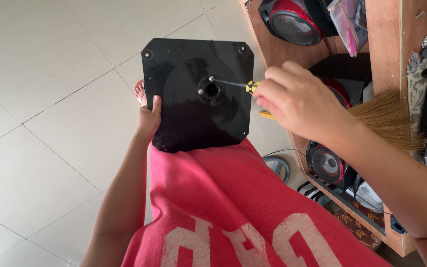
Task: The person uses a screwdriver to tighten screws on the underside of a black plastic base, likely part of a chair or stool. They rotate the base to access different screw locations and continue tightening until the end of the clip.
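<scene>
**A screwdriver at the middle of a black plate**

The right hand [297, 101] has its fingers [277, 79] curled tight around a screwdriver [238, 85]. Only a bit of the yellow and black handle sticks out of the fist. The thin metal shaft points left, and its tip sits on a small screw beside the round hole [211, 90] in the middle of the black plate [193, 94].

The left hand [149, 118] grips the plate at its left edge. The thumb lies flat on top, and the other fingers are hidden underneath. The plate is held up in the air over the person's lap, above the red shirt [223, 207], not lying on the floor.

The plate looks like stiff metal, flat and square with cut-off corners. It is probably a bit heavy, and it will not bend. The shiny black paint may be slippery, so an edge is the best place to hold, with the thumb on top as now. A second hand on the other edge would keep it from tipping. The screw is tiny and could drop and roll away.

Past the plate is the pale tiled floor [50, 99], with toes peeking out at the plate's left edge. On the right stands a brown wooden shelf [381, 29]. It holds round red and black speakers [292, 22], and a clear pinkish bag [349, 20] sits near the top. A straw broom [386, 118] leans across the shelf behind the right arm. The shirt has big pale letters on its front.
</scene>
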